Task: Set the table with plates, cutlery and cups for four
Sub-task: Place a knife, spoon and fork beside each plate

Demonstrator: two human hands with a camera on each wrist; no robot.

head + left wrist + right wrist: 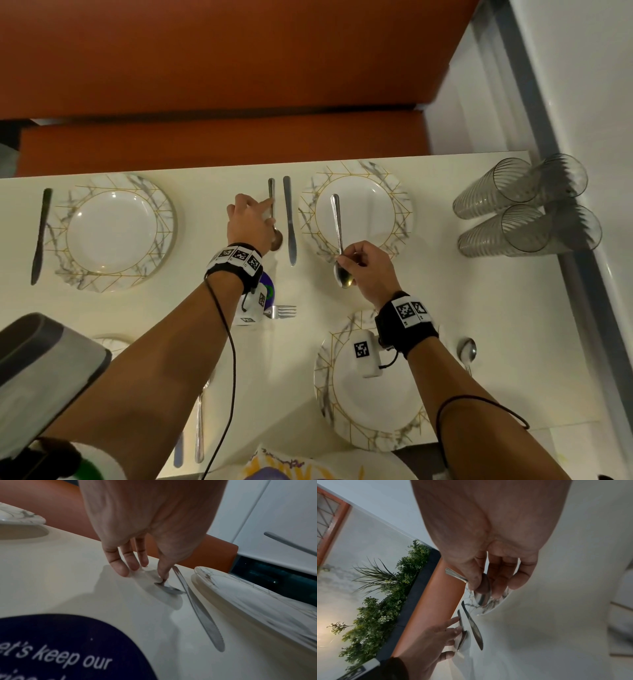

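Plates sit placed; our left hand pinches a spoon onto the table, right hand grips another spoon; cups beyond it wait stacked.

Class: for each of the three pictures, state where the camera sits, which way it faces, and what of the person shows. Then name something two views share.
Head: above, facing down at the table; both forearms, left hand, right hand.
Left wrist: low, along the left hand pinching a spoon beside a knife.
Right wrist: along the right hand holding a second spoon.
Shared: the knife and the left hand's spoon show in all three.
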